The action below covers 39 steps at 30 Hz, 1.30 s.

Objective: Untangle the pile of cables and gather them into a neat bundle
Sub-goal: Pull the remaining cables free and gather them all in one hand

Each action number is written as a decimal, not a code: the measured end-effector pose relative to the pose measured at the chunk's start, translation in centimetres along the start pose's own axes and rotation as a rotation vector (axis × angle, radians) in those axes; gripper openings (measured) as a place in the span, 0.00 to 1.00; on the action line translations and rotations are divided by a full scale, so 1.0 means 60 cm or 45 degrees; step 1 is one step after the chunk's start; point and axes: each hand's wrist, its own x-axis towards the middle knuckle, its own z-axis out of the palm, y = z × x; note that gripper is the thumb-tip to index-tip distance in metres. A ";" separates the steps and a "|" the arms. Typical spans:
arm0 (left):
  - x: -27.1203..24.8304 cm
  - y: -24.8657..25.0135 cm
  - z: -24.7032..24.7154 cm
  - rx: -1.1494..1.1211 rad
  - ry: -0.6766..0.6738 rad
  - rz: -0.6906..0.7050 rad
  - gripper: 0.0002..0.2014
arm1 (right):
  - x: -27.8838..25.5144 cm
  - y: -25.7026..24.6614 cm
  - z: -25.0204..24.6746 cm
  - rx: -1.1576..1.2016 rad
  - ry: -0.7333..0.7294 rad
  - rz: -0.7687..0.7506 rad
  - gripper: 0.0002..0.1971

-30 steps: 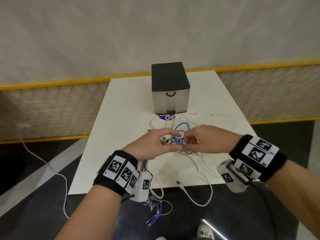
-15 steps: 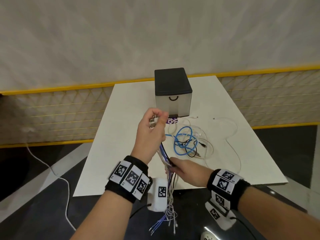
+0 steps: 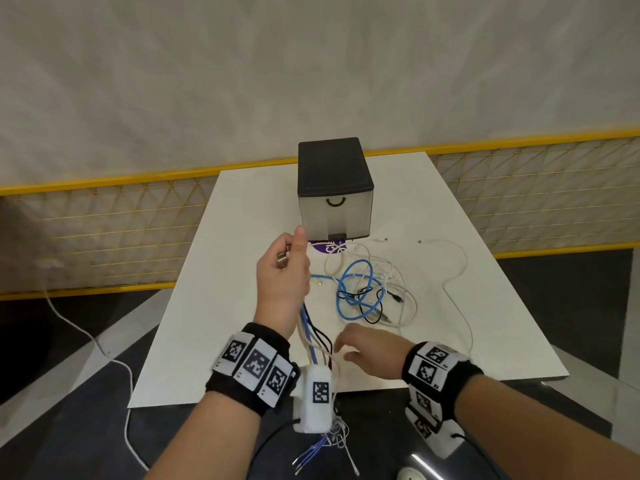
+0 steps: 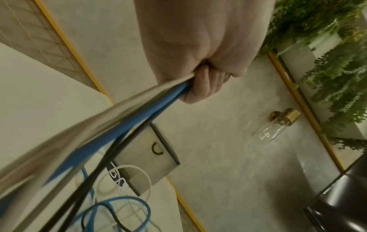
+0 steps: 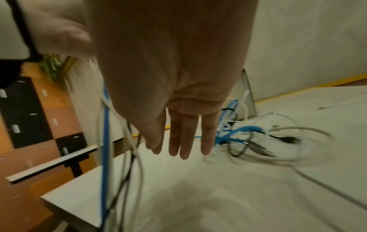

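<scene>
My left hand (image 3: 284,271) is raised above the white table (image 3: 242,306) and grips a bunch of cables (image 3: 317,341), blue, black and white, with metal plugs sticking out by the fingers. The cables (image 4: 139,113) hang down past the wrist and off the table's near edge. A tangled pile (image 3: 367,292) of blue, black and white cables lies on the table to the right. My right hand (image 3: 367,351) hovers low over the near edge with straight fingers (image 5: 184,141), beside the hanging cables (image 5: 105,141), holding nothing.
A small drawer box (image 3: 334,188) with a black top stands at the middle of the table, behind the pile. A long white cable (image 3: 457,282) loops out toward the right edge. Another white cable (image 3: 86,337) runs over the dark floor on the left.
My right hand has let go of the hanging cables and opened, sliding a little right. The left hand stays raised with the bunch in its grip.
</scene>
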 end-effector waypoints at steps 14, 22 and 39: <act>0.049 -0.041 -0.013 0.052 0.163 -0.149 0.14 | 0.101 0.117 -0.133 0.089 0.428 0.653 0.14; 0.071 -0.062 0.029 0.177 0.072 -0.374 0.07 | 0.083 0.082 -0.169 0.414 0.717 0.350 0.09; 0.100 -0.106 0.075 0.583 -0.199 -0.176 0.16 | 0.033 0.068 -0.243 0.623 0.959 -0.219 0.13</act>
